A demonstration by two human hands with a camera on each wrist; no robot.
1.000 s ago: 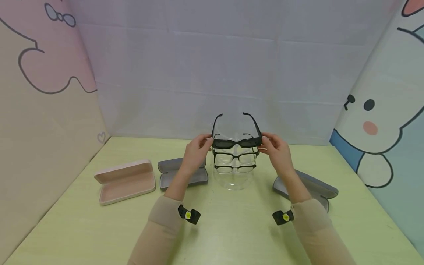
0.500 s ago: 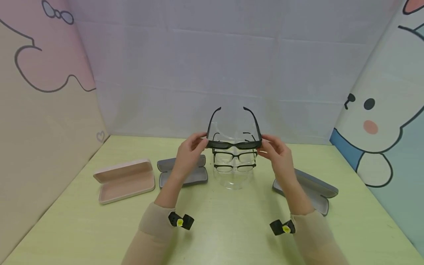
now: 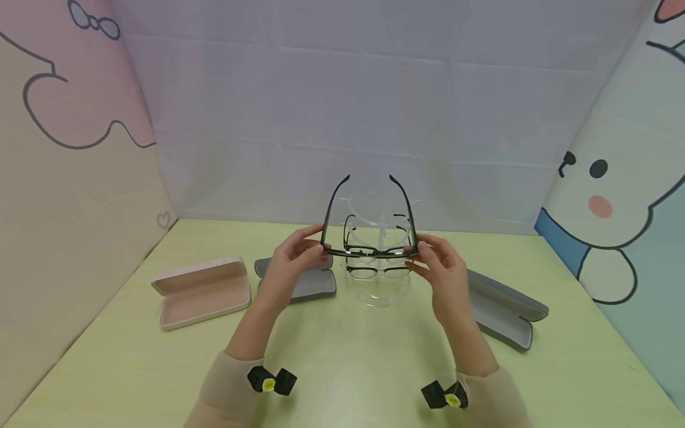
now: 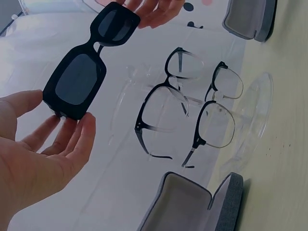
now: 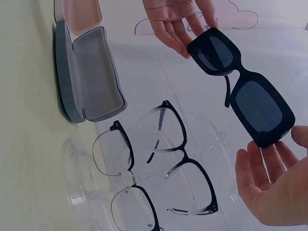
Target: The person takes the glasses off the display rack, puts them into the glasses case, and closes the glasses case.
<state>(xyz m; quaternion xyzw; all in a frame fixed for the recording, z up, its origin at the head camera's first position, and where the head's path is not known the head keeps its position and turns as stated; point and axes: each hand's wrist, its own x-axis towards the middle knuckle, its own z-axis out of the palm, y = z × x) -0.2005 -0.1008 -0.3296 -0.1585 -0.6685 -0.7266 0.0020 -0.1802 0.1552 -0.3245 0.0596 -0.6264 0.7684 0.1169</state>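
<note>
A pair of black sunglasses (image 3: 342, 254) with dark lenses is held up between both hands, temples unfolded and pointing away. My left hand (image 3: 283, 267) pinches its left end, thumb on one side and fingertips on the other. At the right end my right hand (image 3: 446, 276) grips it near the hinge. Behind and below, a clear display stand (image 3: 374, 300) bears two pairs of eyeglasses. The upper pair (image 5: 185, 156) has a black frame fading to clear; the lower pair (image 4: 197, 130) has dark brows and thin rims. In both wrist views the sunglasses hang apart from the stand.
An open pink glasses case (image 3: 206, 297) lies at the left on the light table (image 3: 342, 368). Beside it is an open grey case (image 3: 313, 289), partly behind the left hand. Another open grey case (image 3: 505, 312) lies right, beyond the right forearm. A pale cloth backdrop (image 3: 348, 107) stands behind.
Both hands have drawn the sunglasses away from the stand, toward me and a little left. Their front has tipped so that the frame is now seen from above.
</note>
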